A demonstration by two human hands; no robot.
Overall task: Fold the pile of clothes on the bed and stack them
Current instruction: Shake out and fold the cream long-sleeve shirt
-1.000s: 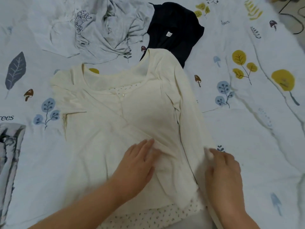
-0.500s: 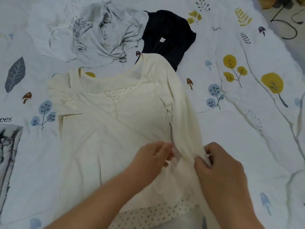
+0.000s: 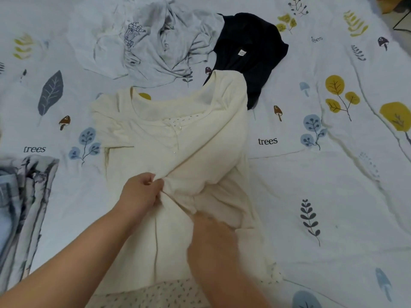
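Note:
A cream long-sleeved top [image 3: 178, 138] lies face up on the bed, with its right sleeve folded over the body. A dotted lining shows at the neckline and at the hem near me. My left hand [image 3: 142, 192] pinches the sleeve's end at the middle of the top. My right hand [image 3: 211, 238] is blurred and lies on the cloth just below the sleeve end; its fingers are hard to make out. A crumpled grey T-shirt [image 3: 160, 41] and a dark navy garment [image 3: 251, 52] lie beyond the cream top.
A folded stack of grey and blue patterned clothes [image 3: 24, 207] sits at the left edge. The bedsheet [image 3: 333, 185] is white with leaf, mushroom and "trees" prints. A bit of floor with a cable shows at the top right corner.
Both hands have carried the sleeve end leftward across the top's front. The right hand has moved in from the garment's right edge to its middle. The camera has shifted slightly right.

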